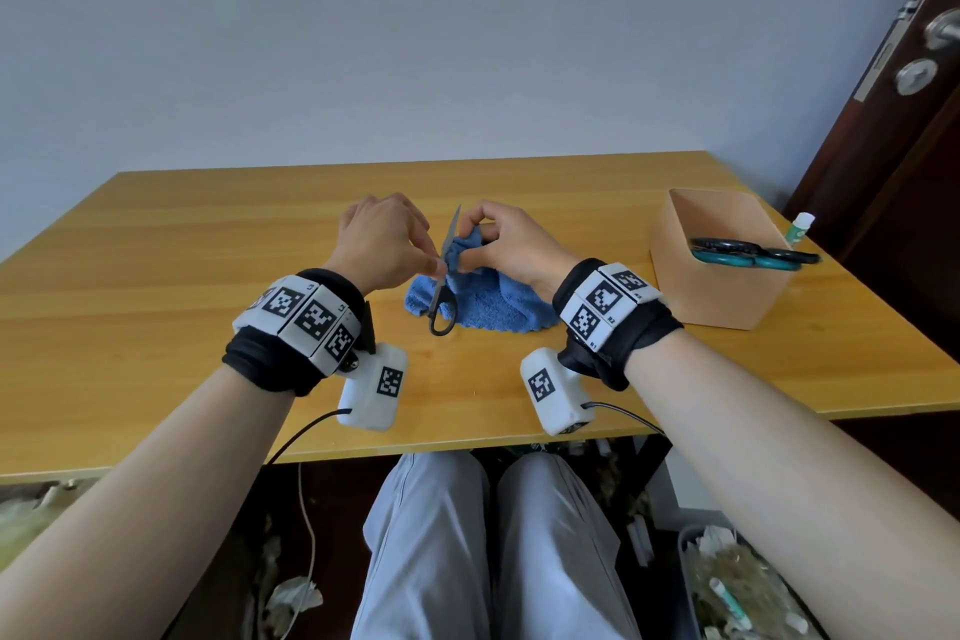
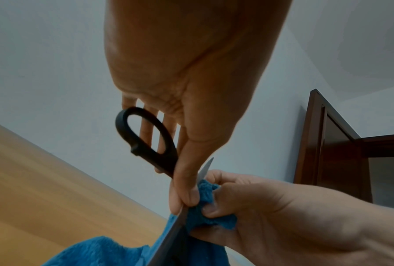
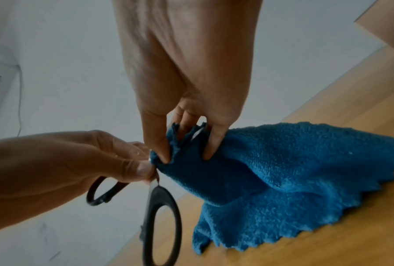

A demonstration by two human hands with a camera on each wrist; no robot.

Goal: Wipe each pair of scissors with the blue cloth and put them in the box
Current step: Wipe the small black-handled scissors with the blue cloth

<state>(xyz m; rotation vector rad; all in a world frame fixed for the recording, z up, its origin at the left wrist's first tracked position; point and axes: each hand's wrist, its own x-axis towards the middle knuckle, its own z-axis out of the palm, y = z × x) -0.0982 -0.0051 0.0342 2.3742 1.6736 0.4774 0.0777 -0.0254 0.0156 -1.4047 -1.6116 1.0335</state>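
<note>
Black-handled scissors stand nearly upright over the table's middle, blade tip up, handle loops down. My left hand pinches them near the pivot between thumb and fingers. My right hand pinches a fold of the blue cloth around the blade. The rest of the cloth trails down onto the wooden table. In the left wrist view the black scissors show one handle loop. In the right wrist view the scissors hang below the cloth.
A tan open box stands at the right of the table and holds teal-handled scissors. A glue stick stands behind it near the table's right edge. A dark door is at the far right.
</note>
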